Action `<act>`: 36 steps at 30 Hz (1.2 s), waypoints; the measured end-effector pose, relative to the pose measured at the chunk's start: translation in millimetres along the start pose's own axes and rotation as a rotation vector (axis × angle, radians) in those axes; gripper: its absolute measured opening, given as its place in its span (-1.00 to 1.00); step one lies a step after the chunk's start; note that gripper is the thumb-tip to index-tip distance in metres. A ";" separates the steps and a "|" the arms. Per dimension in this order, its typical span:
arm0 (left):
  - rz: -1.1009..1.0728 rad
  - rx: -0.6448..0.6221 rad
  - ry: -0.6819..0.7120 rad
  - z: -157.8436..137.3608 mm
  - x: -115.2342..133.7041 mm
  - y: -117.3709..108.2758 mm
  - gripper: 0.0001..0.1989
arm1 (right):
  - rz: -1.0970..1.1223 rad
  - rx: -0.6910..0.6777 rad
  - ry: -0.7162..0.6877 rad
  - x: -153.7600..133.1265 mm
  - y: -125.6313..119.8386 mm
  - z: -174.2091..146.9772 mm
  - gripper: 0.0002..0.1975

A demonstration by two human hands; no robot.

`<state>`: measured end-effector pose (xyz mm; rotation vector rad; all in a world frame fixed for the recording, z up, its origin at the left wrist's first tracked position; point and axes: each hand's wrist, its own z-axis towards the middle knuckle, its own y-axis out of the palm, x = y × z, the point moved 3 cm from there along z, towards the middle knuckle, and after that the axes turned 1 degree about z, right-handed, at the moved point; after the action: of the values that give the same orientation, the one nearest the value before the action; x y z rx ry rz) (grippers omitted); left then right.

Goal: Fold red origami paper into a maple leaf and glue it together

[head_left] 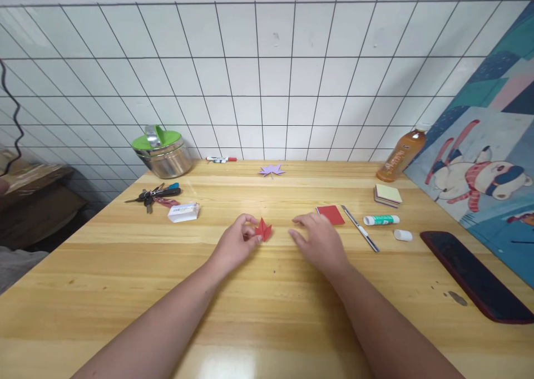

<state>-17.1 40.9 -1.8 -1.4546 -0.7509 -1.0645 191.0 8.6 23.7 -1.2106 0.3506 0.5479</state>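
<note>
Between the thumb and fingers of my left hand (237,242) is a small folded red paper piece (262,232) with pointed tips, held just over the middle of the wooden table (267,301). My right hand (317,240) hovers to the right of it, thumb and fingers apart, with nothing between them. Behind the right hand lies a stack of red paper squares (332,215), partly covered by that hand. A slim craft knife (360,229) rests just right of the squares.
On the right are a glue stick (380,220), its white cap (403,235), sticky notes (387,195), a drink bottle (401,155) and a phone (475,276). A purple paper leaf (271,170), marker (221,160), green-lidded pot (164,153), keys (154,195) and small white box (183,212) lie behind and left.
</note>
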 end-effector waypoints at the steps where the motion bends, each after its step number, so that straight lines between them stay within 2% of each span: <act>1: 0.058 0.006 0.006 2.6 -3.2 -4.3 -0.78 | -0.143 0.024 -0.002 5.7 -8.1 1.0 -0.76; 4: 0.097 0.044 0.011 8.7 -9.2 -13.6 -0.77 | -0.429 0.026 0.061 27.4 -25.3 2.7 -0.63; 7: 0.074 0.126 -0.002 13.4 -10.2 -19.2 -0.65 | -0.543 -0.042 0.180 47.3 -30.6 3.5 -0.50; 10: 0.030 0.194 -0.042 19.1 -12.4 -23.0 -0.52 | -0.560 -0.131 0.213 54.7 -29.0 5.7 -0.63; 14: 0.007 0.196 -0.060 24.3 -18.9 -24.1 -0.43 | -0.584 -0.135 0.230 53.6 -30.5 9.6 -0.79; 19: 0.181 0.265 0.003 20.8 -17.6 -27.3 -0.52 | -0.608 -0.121 0.239 52.2 -36.2 11.0 -0.71; 23: 0.546 0.230 -0.053 17.5 -14.8 -29.6 -0.65 | -0.625 -0.098 0.232 52.1 -40.7 10.4 -0.73; 25: 0.668 0.221 -0.057 15.9 -12.4 -30.4 -0.70 | -0.600 -0.129 0.223 54.0 -40.8 10.1 -0.74; 28: 0.739 0.295 -0.002 11.4 -3.4 -31.1 -0.69 | -0.568 -0.178 0.203 58.1 -40.0 9.9 -0.75; 30: 0.687 0.352 0.092 6.7 6.3 -30.0 -0.71 | -0.566 -0.179 0.198 59.4 -40.5 10.0 -0.75; 32: 0.484 0.309 0.184 1.8 14.9 -26.4 -0.79 | -0.548 -0.126 0.184 57.0 -42.5 10.1 -0.76; 34: 0.127 0.121 0.153 -2.2 18.0 -19.6 -0.73 | -0.490 0.018 0.129 48.6 -45.9 9.2 -0.75; 36: -0.289 -0.155 -0.019 -7.2 17.0 -8.7 -0.58 | -0.395 0.182 0.017 34.6 -47.8 5.6 -0.74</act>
<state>-19.7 33.4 17.0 -1.5184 -0.9295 -1.3554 246.5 9.4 44.4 -1.0722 0.1644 0.1601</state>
